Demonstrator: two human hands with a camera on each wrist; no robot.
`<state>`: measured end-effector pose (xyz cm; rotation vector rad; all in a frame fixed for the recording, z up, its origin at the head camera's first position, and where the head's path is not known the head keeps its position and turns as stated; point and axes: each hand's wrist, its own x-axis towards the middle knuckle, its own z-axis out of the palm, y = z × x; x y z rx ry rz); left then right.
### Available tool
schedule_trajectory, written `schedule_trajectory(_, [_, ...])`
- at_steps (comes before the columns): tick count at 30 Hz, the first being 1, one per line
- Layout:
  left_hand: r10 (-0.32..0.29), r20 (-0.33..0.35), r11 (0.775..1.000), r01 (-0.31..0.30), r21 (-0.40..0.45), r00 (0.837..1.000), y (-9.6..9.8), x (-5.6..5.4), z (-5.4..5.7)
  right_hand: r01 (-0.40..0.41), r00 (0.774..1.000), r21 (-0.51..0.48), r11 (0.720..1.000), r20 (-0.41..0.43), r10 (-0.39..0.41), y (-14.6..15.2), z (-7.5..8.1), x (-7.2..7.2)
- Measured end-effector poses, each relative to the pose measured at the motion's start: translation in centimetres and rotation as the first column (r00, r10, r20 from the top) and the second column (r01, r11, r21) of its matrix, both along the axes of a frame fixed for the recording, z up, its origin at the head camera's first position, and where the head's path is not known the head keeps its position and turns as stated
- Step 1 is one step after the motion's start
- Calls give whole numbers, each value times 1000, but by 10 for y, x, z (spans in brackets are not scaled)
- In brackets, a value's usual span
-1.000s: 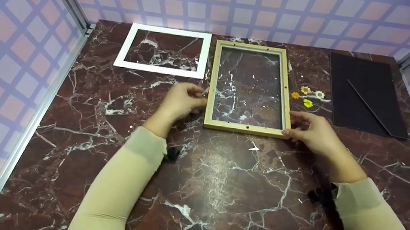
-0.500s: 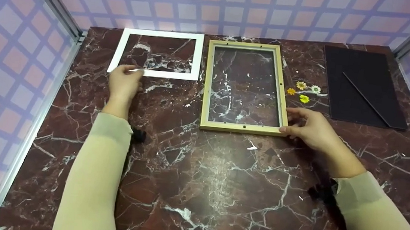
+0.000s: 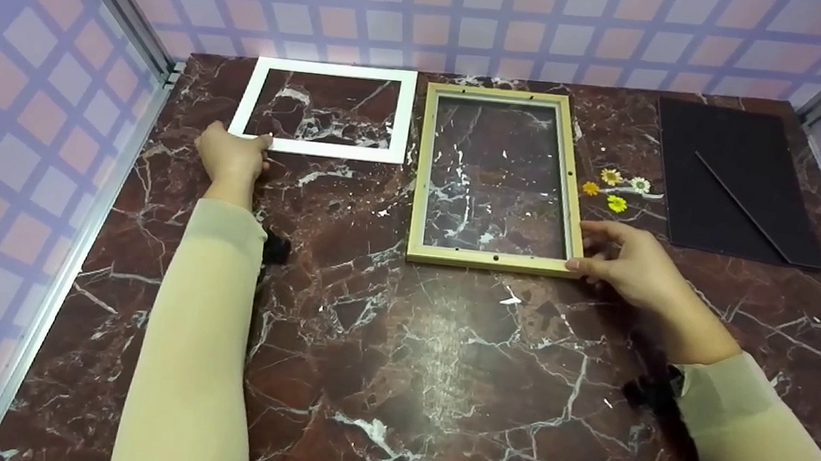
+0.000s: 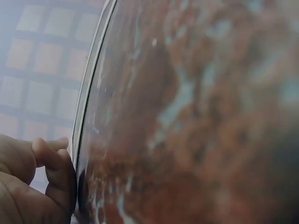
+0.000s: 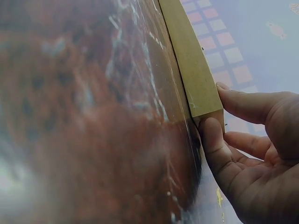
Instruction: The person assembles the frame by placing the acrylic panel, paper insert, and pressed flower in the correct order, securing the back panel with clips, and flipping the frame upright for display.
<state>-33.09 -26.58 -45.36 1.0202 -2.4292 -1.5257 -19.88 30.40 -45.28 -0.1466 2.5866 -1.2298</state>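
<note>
My left hand (image 3: 231,157) grips the front left corner of a thin white mat board frame (image 3: 343,151) lying flat at the back left. The left wrist view shows that hand's curled fingers (image 4: 58,175) against the mat's thin edge (image 4: 84,112). My right hand (image 3: 629,270) holds the front right corner of a gold picture frame (image 3: 494,260), which lies flat with small dark tabs along its inner rim. In the right wrist view, thumb and fingers pinch the corner of the frame (image 5: 198,70). The marble-pattern table shows through the opening.
Several small flowers (image 3: 616,204), yellow, orange and white, lie right of the gold frame. Beyond them is a black backing board (image 3: 729,208) with a slanting strut (image 3: 744,208). A tiled-pattern wall (image 3: 475,26) closes off the back of the marbled table (image 3: 441,384).
My left hand has left the gold frame's left side and moved left to the white mat's front left corner. The right hand stays at the gold frame's corner.
</note>
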Motion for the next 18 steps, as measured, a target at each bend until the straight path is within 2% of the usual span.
schedule_trajectory(3, [-32,65,988,42,-148,997,-3,-3,0,3,1000,-1,1000,1,-3,0,0,1])
schedule_trajectory(6, [-53,111,973,76,-218,992,-9,-3,0,4,1000,-2,1000,14,-4,0,0,1])
schedule_trajectory(9, [-66,118,973,90,-214,991,-13,0,2,10,1000,-3,1000,20,-10,0,-1,1])
schedule_trajectory(12, [-71,90,977,88,-193,993,-14,6,6,12,1000,-2,1000,15,-12,1,-2,0])
schedule_trajectory(14, [-68,61,981,78,-178,996,-11,12,13,11,1000,-7,1000,16,-11,1,-2,0])
schedule_trajectory(18, [-48,37,991,52,-126,998,-10,16,14,8,1000,-24,1000,22,-7,2,-1,0])
